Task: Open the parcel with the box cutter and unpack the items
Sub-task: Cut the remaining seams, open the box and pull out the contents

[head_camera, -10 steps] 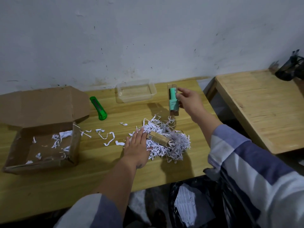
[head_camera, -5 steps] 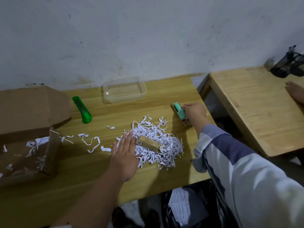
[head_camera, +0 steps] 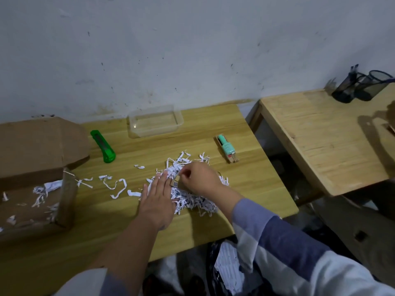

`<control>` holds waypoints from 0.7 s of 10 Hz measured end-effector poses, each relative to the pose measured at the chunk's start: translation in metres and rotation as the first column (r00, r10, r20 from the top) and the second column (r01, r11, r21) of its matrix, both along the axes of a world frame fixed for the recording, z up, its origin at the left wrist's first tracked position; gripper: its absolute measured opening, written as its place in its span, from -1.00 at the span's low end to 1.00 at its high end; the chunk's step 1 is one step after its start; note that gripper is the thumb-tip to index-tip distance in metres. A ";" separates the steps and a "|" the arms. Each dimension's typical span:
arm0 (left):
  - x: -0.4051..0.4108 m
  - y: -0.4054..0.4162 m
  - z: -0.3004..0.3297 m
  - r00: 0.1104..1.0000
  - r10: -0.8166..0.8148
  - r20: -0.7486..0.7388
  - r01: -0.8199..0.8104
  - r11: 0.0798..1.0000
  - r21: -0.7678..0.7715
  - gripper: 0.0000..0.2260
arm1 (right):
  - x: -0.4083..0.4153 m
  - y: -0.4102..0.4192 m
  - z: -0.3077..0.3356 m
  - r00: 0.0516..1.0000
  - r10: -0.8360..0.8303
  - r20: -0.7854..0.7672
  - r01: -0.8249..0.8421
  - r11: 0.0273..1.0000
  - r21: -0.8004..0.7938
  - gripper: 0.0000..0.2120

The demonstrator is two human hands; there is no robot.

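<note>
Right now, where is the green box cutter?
The green box cutter lies on the table, left of the clear tray, beside the open cardboard box.

A square code marks the small box (head_camera: 175, 183); no text is legible.

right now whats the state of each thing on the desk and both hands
cardboard box: open, shreds inside
box cutter: lying flat, untouched
clear tray: upright, looks empty
teal item: lying on desk, unheld
small carton: in the shredded paper
left hand: flat on shreds
right hand: gripping the small carton
</note>
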State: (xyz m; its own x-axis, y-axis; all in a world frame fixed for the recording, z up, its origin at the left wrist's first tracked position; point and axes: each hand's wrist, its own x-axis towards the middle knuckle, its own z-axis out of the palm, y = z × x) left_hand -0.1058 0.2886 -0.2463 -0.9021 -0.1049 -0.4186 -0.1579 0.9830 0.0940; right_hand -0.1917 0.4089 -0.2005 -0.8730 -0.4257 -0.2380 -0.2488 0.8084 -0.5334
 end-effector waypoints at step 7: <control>-0.001 -0.001 0.002 1.000 0.013 0.017 -0.014 0.999 0.053 -0.41 | -0.030 0.022 0.029 0.942 -0.204 0.266 0.326 0.745 -0.582 -0.65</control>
State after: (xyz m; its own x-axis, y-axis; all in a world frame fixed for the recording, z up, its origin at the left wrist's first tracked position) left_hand -0.1065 0.2879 -0.2446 -0.8936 -0.0942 -0.4388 -0.1730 0.9745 0.1431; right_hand -0.2214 0.4309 -0.1710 -0.9422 -0.2903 -0.1675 0.0713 0.3148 -0.9465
